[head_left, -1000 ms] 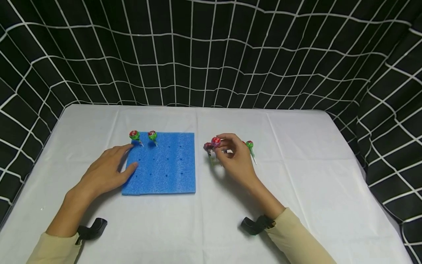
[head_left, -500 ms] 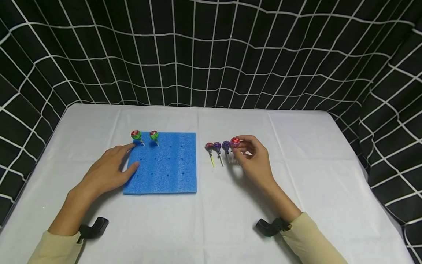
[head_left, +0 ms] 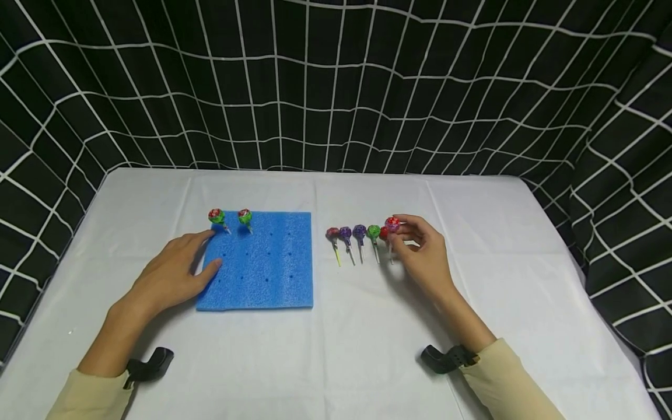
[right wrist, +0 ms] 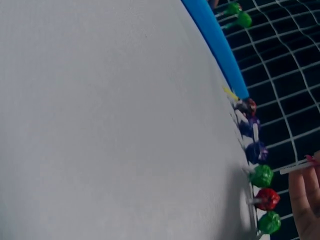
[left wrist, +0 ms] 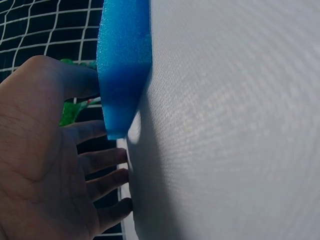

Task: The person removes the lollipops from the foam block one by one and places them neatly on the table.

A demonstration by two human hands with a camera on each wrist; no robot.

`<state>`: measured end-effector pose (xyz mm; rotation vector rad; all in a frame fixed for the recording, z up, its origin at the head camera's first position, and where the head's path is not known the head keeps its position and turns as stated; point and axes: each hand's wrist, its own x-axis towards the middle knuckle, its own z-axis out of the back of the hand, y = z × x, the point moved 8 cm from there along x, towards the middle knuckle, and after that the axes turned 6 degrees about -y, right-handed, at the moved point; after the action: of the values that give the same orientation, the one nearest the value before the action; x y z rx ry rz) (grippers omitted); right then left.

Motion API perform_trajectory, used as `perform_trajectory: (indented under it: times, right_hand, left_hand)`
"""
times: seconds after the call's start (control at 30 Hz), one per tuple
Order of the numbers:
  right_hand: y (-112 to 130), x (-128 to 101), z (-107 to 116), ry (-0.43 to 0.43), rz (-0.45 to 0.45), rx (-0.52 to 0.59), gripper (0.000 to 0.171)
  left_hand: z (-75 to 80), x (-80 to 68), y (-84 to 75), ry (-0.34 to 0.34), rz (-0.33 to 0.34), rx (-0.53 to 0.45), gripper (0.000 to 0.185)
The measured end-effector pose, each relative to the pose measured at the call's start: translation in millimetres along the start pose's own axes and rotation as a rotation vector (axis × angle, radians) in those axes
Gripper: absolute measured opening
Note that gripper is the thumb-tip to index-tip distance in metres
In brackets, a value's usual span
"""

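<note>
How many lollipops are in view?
9: two green-and-red lollipops in the blue foam board; on the white tablecloth, left to right, red one, two purple ones, green one, second red one, second green one; pinkish-red one in the right hand, which may hide more.

Both sleeves (head_left: 91, 399) are beige, the wrist mounts (head_left: 153, 365) (curved) black.

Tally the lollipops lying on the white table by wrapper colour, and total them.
Green-wrapped round lollipops: 2 (one visible only in the right wrist view)
Purple-wrapped round lollipops: 2
Red-wrapped round lollipop: 1
Red-and-dark-wrapped round lollipop with a yellow stick: 1
Total: 6
</note>
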<state>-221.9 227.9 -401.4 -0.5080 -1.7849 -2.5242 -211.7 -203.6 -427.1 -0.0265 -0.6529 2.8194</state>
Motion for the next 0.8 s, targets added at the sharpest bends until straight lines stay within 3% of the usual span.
perform_trajectory:
  times: [0.5,0.8]
  right_hand:
    - [-18,1,26,-0.046,-0.006,-0.071,0.041]
    - [-25,5,39,-0.092,-0.003,-0.134,0.033]
  left_hand:
    - [-1.5,-0.3,0.4,0.003,0.000,0.003,0.071]
    - [-1.6,0.1,0.7,-0.001,-0.004,0.001,0.071]
